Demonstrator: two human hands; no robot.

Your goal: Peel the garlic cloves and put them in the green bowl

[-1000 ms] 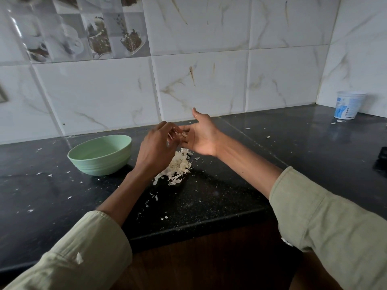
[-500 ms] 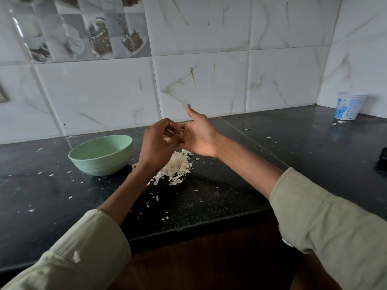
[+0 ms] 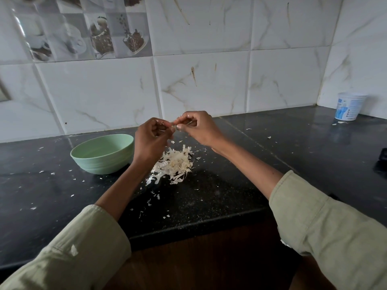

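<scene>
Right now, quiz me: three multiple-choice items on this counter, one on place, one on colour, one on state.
1. Where does the peel pile lie relative to the green bowl?
A. inside it
B. to its right on the counter
C. behind it against the wall

2. What colour is the countertop?
A. black
B. white
C. brown

3. What are the hands doing?
A. resting flat
B. lifting the bowl
C. pinching a small piece between them

Key: 1 B, pile sits beside bowl; 2 A, dark speckled surface; 3 C, left hand and right hand meet fingertips in the air.

Black speckled desk [image 3: 219, 197], bearing green bowl [image 3: 102, 152], heap of garlic skins [image 3: 174, 165], white tub [image 3: 348, 108] far right.
</scene>
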